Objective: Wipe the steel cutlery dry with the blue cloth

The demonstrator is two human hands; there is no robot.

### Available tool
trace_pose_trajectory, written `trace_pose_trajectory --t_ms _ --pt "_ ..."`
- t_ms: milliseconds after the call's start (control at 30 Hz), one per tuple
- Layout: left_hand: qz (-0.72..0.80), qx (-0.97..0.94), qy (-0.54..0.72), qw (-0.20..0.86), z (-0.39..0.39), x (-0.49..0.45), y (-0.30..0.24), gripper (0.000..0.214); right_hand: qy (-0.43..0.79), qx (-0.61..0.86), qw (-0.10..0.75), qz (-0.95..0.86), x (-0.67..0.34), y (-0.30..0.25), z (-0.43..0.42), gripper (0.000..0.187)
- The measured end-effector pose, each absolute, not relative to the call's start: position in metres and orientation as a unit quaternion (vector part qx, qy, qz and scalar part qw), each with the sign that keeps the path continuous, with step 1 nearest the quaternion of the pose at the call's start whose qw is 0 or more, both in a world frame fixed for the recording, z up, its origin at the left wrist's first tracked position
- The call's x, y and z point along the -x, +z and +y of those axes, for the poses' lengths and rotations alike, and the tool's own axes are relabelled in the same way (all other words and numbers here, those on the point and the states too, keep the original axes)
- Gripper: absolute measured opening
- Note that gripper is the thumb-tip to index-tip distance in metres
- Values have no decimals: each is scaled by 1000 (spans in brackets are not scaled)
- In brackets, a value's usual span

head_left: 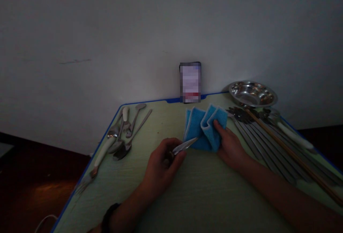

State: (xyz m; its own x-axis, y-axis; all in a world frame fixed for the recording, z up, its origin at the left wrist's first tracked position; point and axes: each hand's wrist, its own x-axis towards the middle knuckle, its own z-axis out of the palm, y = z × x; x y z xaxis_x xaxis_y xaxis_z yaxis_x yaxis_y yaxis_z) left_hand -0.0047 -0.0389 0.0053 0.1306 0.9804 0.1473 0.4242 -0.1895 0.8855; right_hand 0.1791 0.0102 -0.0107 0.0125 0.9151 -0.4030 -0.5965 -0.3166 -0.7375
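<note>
Slanting up from the fingers of my left hand [164, 161] is a shiny metal piece of cutlery [185, 145]. Its narrow end reaches the lower edge of a blue cloth [197, 124]; the other end is hidden in the hand, so its exact kind cannot be made out. My right hand [230, 147] grips the folded, pale-edged cloth, thumb in front and fingers behind. Both hands are above the middle of the pale green table [209, 193]. Spoons [124, 150] and a fork [86, 183] lie left of my left hand.
Long-handled metal utensils [257, 136] and a wooden stick [289, 158] lie along the right side. Behind them, a steel bowl [253, 95] stands near the wall. A phone [190, 83] leans upright against the wall [134, 40] at the table's blue back edge.
</note>
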Motion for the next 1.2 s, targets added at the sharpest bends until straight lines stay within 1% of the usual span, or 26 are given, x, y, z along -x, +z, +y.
trace_pose_trajectory --t_ms 233,400,600,767,1000,1200 --pt "524 -660 429 325 -39 5 6 16 681 435 567 -160 -180 -11 12 24" --pt "515 -683 411 314 -37 7 5 18 691 428 565 -142 -182 -13 14 24" --pt "507 -692 415 305 -37 9 1 14 696 427 561 -137 -182 -13 15 23" --pt "508 -690 401 324 -37 7 4 15 688 428 566 -154 -183 -12 15 21" --pt "489 -709 377 340 -37 9 5 20 684 433 567 -153 -185 -18 16 21" --pt "491 -699 361 375 -37 7 4 21 685 430 562 -174 -186 -18 17 24"
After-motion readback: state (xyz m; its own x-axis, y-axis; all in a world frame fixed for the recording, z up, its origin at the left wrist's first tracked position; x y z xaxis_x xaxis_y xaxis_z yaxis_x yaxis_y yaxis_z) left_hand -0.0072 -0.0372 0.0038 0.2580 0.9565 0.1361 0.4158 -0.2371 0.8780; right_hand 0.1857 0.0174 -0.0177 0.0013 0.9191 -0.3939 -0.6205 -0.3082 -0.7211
